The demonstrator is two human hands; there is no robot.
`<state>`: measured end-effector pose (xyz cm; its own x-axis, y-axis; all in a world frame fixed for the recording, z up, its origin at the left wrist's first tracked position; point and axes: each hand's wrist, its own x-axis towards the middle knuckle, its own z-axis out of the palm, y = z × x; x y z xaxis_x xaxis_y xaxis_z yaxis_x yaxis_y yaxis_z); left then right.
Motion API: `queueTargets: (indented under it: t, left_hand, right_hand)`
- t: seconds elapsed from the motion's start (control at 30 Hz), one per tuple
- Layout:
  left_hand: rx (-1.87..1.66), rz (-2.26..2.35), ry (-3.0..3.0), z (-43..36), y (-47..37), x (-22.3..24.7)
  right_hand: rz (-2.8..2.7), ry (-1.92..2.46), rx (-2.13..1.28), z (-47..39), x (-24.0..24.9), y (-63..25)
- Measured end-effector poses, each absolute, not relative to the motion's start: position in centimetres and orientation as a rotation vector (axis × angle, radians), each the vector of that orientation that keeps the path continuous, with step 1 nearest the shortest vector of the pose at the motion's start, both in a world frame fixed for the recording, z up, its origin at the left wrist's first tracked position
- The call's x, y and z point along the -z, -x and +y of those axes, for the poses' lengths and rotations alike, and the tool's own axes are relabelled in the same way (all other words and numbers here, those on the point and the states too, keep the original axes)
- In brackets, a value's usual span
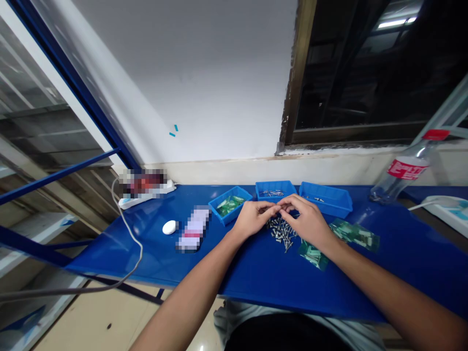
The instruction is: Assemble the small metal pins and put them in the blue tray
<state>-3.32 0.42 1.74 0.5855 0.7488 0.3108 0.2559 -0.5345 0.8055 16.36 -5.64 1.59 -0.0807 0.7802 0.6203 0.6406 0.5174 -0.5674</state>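
My left hand (pixel 256 216) and my right hand (pixel 302 214) meet fingertip to fingertip, each pinched closed; whatever is between the fingers is too small to make out. Just beneath them a pile of small silvery metal pieces (pixel 285 237) lies on the blue table. Behind my hands sit three blue trays: the left one (pixel 224 220) holds green packets, the middle one (pixel 277 186) some metal pins, and the right one (pixel 331 205) a few small pieces. Clear green bags (pixel 356 235) lie right of my right hand, and another green bag (pixel 313 255) is partly beneath its wrist.
The blue table (pixel 252 278) ends at a wall. At its left are a white round object (pixel 170 227), a blurred-out flat item (pixel 194 229) and a power strip (pixel 146 196) with a cable. A clear bottle (pixel 404 170) with a red cap stands at the right.
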Motion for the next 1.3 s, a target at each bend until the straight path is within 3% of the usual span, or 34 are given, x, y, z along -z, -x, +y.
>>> queueTargets:
  t: [1.1,1.3]
  left_hand:
    - [-0.987,0.783,-2.034,0.8,3.0,-1.5]
    - [-0.865,0.879,-2.091,0.1,3.4,-2.6]
  right_hand:
    - [-1.703,1.268,-0.351,-4.8,-0.3,-16.7]
    - [-1.790,1.250,-0.293,-5.1,-0.9,-16.6]
